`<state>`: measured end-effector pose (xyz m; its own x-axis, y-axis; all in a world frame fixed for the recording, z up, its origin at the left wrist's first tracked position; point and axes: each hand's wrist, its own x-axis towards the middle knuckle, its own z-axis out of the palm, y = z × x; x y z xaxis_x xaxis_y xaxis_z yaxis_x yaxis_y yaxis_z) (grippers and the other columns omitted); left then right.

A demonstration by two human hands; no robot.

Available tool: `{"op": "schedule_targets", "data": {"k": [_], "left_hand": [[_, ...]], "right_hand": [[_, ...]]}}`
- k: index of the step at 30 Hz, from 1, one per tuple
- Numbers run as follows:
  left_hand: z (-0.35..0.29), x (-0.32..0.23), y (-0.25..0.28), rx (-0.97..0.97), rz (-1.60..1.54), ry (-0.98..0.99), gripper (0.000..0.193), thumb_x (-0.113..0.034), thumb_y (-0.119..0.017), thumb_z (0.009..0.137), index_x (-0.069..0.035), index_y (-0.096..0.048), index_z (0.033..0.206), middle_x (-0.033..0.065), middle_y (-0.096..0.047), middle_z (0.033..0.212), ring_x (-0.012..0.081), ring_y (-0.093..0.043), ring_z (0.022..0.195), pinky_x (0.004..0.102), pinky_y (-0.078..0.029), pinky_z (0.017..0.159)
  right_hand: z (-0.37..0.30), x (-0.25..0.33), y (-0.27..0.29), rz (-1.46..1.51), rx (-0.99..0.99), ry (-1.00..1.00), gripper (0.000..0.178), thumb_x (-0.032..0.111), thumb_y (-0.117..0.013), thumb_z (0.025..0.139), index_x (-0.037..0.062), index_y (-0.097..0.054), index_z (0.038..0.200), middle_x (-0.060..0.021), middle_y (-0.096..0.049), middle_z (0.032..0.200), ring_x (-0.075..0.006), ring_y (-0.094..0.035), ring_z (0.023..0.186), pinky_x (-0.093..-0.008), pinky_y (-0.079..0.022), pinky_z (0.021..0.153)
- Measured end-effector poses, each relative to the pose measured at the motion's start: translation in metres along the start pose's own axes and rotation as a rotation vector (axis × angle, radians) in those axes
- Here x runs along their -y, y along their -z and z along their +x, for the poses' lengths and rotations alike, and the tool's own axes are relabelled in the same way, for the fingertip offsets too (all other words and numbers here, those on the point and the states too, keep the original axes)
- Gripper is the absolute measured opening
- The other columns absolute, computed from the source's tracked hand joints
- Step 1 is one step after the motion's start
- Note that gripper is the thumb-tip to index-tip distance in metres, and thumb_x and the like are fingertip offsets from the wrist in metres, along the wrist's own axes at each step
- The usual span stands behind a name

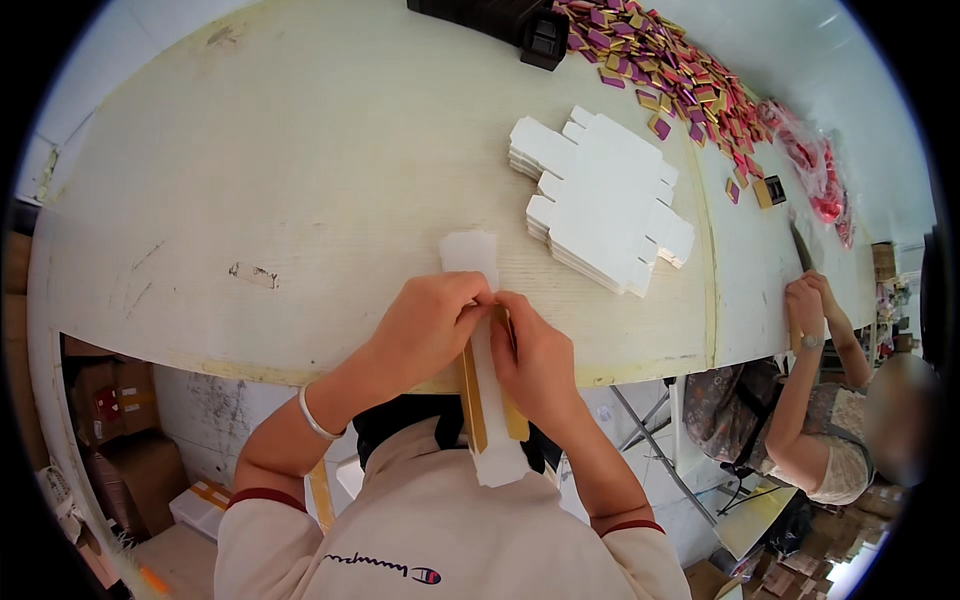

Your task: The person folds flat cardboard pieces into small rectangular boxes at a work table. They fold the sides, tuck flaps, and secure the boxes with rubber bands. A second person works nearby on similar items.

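A long, partly folded carton blank (485, 375), white inside with gold outer faces, reaches from the table edge toward my body. Its far white flap (468, 252) lies over the tabletop, and its near end hangs in front of my shirt. My left hand (435, 318) pinches the carton's left side near the middle, a bracelet on that wrist. Opposite it, my right hand (535, 355) grips the right side, its fingertips meeting the left ones. Both side walls stand partly raised. To the right of the far flap sits a stack of flat white die-cut blanks (608, 195).
Small purple, red and gold pieces (690, 75) are heaped at the far right, beside a black container (543, 40). Beyond the stack are a small gold-and-black box (770, 191) and a clear plastic bag (805, 150). At right, another person's hands (808, 300) work at the table edge.
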<state>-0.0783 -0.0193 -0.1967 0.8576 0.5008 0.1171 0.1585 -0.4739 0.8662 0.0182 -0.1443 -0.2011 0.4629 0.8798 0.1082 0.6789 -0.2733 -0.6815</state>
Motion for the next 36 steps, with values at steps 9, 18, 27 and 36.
{"op": "schedule_targets", "data": {"k": [9,18,27,36], "left_hand": [[-0.021,-0.001,-0.012,-0.182,0.056,-0.075,0.005,0.002,-0.062,0.079,0.0,-0.061,0.083,0.0078,-0.055,0.081,0.0239,-0.055,0.063,0.0316,-0.045,0.055],[-0.02,-0.004,-0.011,-0.15,0.312,-0.251,0.012,0.002,-0.059,0.071,-0.003,-0.061,0.082,0.0075,-0.054,0.079,0.0251,-0.057,0.072,0.034,-0.048,0.058],[-0.025,0.002,-0.018,-0.243,0.383,-0.28,0.019,0.0,-0.064,0.067,-0.005,-0.066,0.085,0.0047,-0.06,0.078,0.0208,-0.055,0.073,0.0319,-0.048,0.056],[-0.035,-0.014,-0.013,-0.29,0.326,-0.095,0.017,0.003,-0.065,0.075,-0.005,-0.07,0.089,0.006,-0.052,0.085,0.0179,-0.052,0.066,0.027,-0.043,0.058]], "right_hand": [[0.044,-0.012,0.007,0.141,0.058,-0.061,0.019,0.011,-0.061,0.083,0.0012,-0.055,0.098,-0.0116,-0.056,0.081,-0.0237,-0.055,0.066,-0.0307,-0.044,0.06],[0.054,-0.033,0.029,0.432,0.339,-0.121,0.015,0.008,-0.064,0.083,0.0018,-0.055,0.093,-0.0009,-0.05,0.073,-0.008,-0.041,0.062,-0.023,-0.037,0.056],[-0.003,-0.02,0.007,0.51,0.037,-0.078,0.02,0.002,-0.063,0.082,-0.001,-0.055,0.101,-0.0077,-0.052,0.077,-0.0141,-0.047,0.062,-0.0258,-0.043,0.059],[-0.006,-0.02,0.001,0.767,0.05,-0.233,0.012,0.004,-0.059,0.087,0.0011,-0.058,0.099,0.0027,-0.049,0.064,-0.0042,-0.04,0.058,-0.0205,-0.035,0.051]]}}
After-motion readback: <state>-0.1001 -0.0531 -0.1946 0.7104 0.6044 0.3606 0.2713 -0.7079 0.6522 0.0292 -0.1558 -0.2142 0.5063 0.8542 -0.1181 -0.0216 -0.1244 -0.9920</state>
